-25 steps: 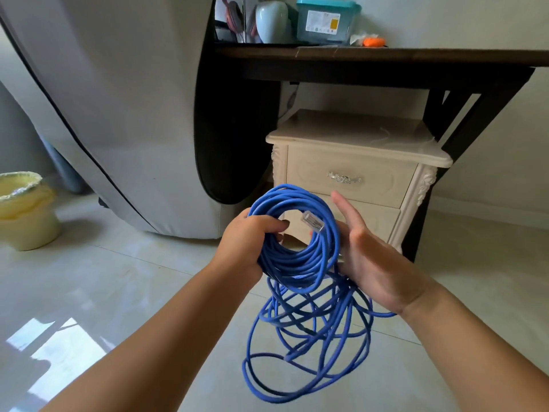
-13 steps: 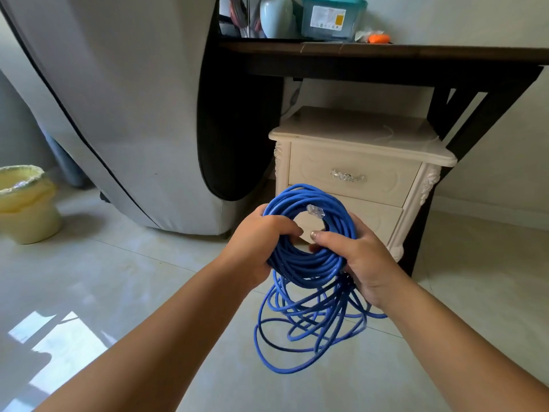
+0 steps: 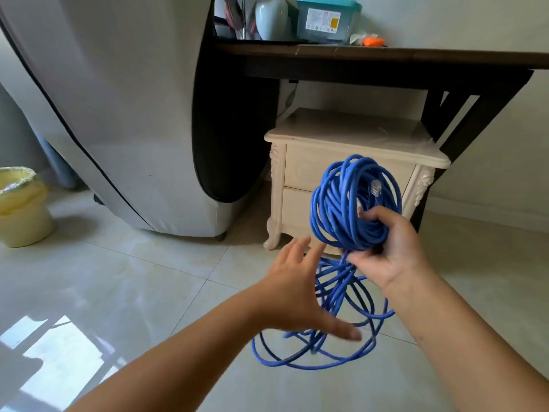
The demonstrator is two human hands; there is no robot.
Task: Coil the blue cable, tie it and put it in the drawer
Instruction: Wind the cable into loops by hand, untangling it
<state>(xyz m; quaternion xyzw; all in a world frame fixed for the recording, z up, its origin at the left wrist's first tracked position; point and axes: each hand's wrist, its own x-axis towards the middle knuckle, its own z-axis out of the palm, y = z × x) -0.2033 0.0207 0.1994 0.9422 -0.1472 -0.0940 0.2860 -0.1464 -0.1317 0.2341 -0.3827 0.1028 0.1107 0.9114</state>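
**Coil gripped in front of the shut drawers**

Head view: grips the blue cable in the right hand, fingers clamped round the coil, in front of the cream nightstand. Lets loose loops dangle beneath. Spreads the left hand, fingers apart, holding nothing, before those loops.

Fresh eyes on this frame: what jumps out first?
The blue cable stands out first: a bright coil gripped in the right hand, right of centre, with loose loops dangling below it. The left hand is spread open to the lower left of the coil, holding nothing. Behind them a cream nightstand stands under a dark table, both its drawers shut.
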